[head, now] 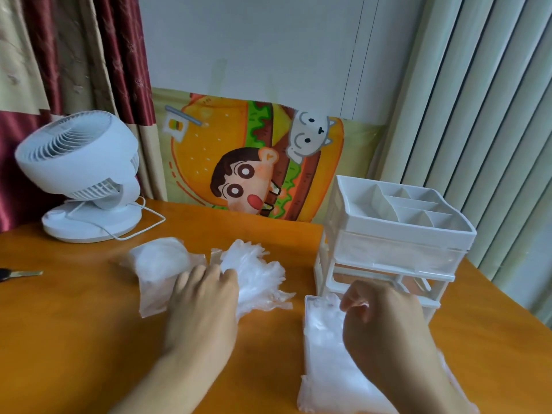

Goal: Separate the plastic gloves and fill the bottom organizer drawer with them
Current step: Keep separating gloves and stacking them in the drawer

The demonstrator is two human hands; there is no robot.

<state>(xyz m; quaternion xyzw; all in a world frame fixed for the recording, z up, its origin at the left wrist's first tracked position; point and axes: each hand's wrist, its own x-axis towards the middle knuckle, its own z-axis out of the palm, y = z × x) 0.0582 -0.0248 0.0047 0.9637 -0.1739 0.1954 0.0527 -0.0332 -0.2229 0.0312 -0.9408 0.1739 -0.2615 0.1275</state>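
The bottom drawer (328,354) is pulled right out of the white organizer (391,240) and lies on the orange counter (74,339) at the near right, just in front of the empty slot it belongs in. That placement makes sense: lying flat and open on top, it can be filled from above without reaching into the frame. It already holds a thick layer of clear plastic gloves, though how full it is I cannot tell.

The right hand (385,321) hovers over the far end of the drawer, fingers curled, and its grip appears to pinch a bit of thin film between thumb and fingertips, probably laying one glove onto the layer.

The left hand (206,297) lies palm-down between two stocks of gloves. Its fingers are fairly straight and press on the near edge of the loose glove pile (254,273), which sits at the middle of the counter. This looks like holding the pile steady so that one sheet can be peeled off without dragging the rest. Just left of the hand, touching it, lies a glove packet (158,264), apparently a reserve not yet spread out.

The organizer's upper drawer is closed, and its top tray of compartments holds nothing visible.

At the far left stands a white desk fan (83,174), well apart from the gloves; whether it is running cannot be told, but a draught would scatter such light film.
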